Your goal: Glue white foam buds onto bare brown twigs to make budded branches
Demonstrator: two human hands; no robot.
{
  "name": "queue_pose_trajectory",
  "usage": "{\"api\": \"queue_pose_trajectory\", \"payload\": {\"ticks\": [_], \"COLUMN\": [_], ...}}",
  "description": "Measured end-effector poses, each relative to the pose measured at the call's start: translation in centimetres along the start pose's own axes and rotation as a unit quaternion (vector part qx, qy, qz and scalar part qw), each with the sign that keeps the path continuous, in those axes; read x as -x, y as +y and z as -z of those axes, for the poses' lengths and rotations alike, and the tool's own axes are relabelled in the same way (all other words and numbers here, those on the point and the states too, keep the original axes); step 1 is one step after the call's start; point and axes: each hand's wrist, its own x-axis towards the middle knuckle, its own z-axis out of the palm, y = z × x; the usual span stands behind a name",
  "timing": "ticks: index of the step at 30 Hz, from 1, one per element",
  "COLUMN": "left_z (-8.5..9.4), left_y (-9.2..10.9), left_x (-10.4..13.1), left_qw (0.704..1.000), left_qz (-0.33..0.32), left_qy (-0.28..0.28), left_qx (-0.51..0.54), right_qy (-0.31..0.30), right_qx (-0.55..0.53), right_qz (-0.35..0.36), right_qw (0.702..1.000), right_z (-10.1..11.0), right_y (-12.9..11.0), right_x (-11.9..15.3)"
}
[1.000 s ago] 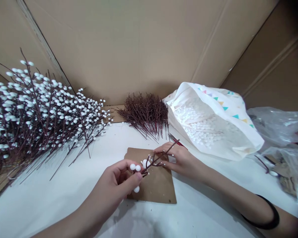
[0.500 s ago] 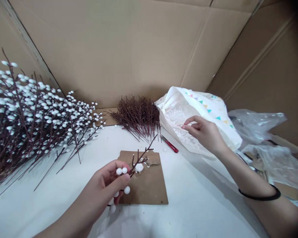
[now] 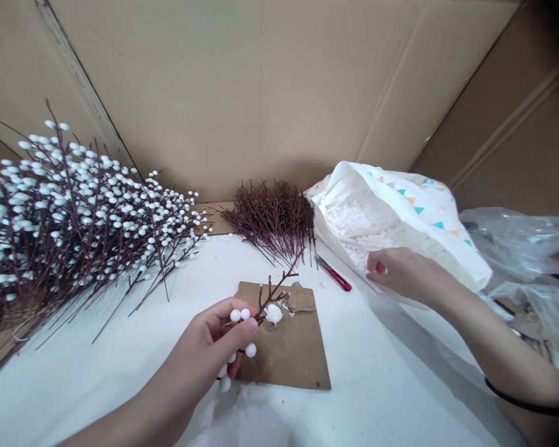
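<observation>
My left hand [image 3: 214,341] is closed around a brown artificial berry branch [image 3: 274,288]. Several white balls sit on the branch near my fingers, while the forked twigs at its far end are mostly bare. Beneath the twigs lies a brown cardboard piece [image 3: 291,357] with a white glue blob [image 3: 274,314] on it. My right hand [image 3: 398,273] is at the front of the open white bag [image 3: 475,273], fingers curled into a pinch. Whatever is between those fingertips is too small to make out. Many small white balls [image 3: 354,220] fill the inside of the bag.
A big heap of white-berried branches [image 3: 74,205] spreads along the left. Bare brown twigs [image 3: 274,214] are bunched at the back. Beside them lies a red-handled cutter [image 3: 338,276]. Clear plastic bags [image 3: 517,242] crowd the right side, and cardboard walls [image 3: 261,87] stand behind.
My right hand has drawn back from inside the bag toward its front edge, fingers more curled. My left hand keeps holding the branch. The whole view has shifted, moving things rightward in the picture.
</observation>
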Motion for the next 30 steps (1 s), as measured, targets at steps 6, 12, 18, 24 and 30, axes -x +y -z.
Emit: {"api": "queue_pose_trajectory", "payload": {"ticks": [6,12,18,24,30], "left_z": [-0.2,-0.3,-0.3,-0.9,-1.6], "left_y": [0.0,0.3,-0.1,-0.7,-1.0], "left_x": [-0.1,0.3,0.0,-0.4,-0.5], "left_qw": [1.000,1.000,0.999,0.996,0.996], "left_qz": [0.004,0.003,-0.015,-0.044,-0.054], "left_qy": [0.024,0.024,0.043,0.072,0.070], "left_qx": [0.001,-0.002,0.003,-0.008,-0.010], "right_qy": [-0.043,-0.023,0.048,0.011,0.126], "right_qx": [0.055,0.042,-0.101,-0.585,-0.539], "right_qz": [-0.022,-0.018,0.011,0.121,0.202], "right_qw": [0.997,0.999,0.994,0.802,0.808], "right_z": [-0.1,0.2,2.2,1.5,-0.9], "right_y": [-0.8,-2.0,-5.2,-13.8,-16.4], "right_x": [0.0,-0.1,1.1,7.1,9.2]}}
